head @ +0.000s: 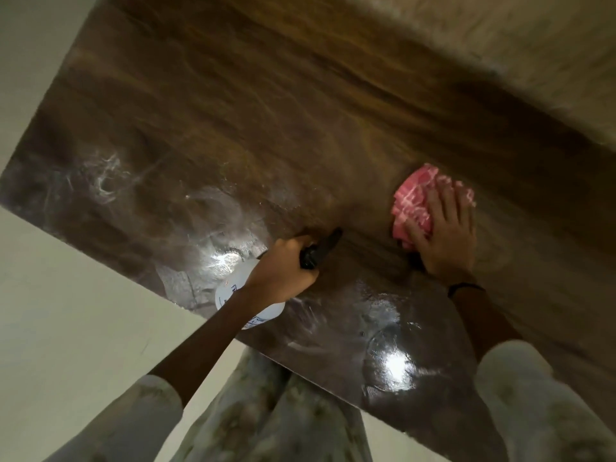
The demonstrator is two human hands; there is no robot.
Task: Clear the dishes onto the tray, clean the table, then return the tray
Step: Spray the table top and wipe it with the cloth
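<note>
The step in hand looks like the cleaning one: no dishes or tray show on the dark, glossy wood-grain bench [266,128], only wet sheen and whitish smears near its front-left part. To do it well, the right hand [445,235] should keep its palm flat and its weight even on the crumpled pink-and-white checked cloth [416,201], working in overlapping passes from the far side toward the near edge, then across to the streaked patch at the left, which probably needs the most attention. The cloth is bunched; spreading it would likely cover more surface per pass. The left hand [283,265] should hold the translucent white plastic spray bottle with a black trigger head [248,295] clear of the wiping path, nozzle pointing across the bench, and spray sparingly, since pooled liquid already glints under the lights.

The right fingers [433,208] lie straight and spread, pressing the cloth against the bench right of centre. The left fingers are clenched round the bottle's neck and trigger, and the bottle hangs above the near edge. A dark band [465,288] circles the right wrist.
</note>
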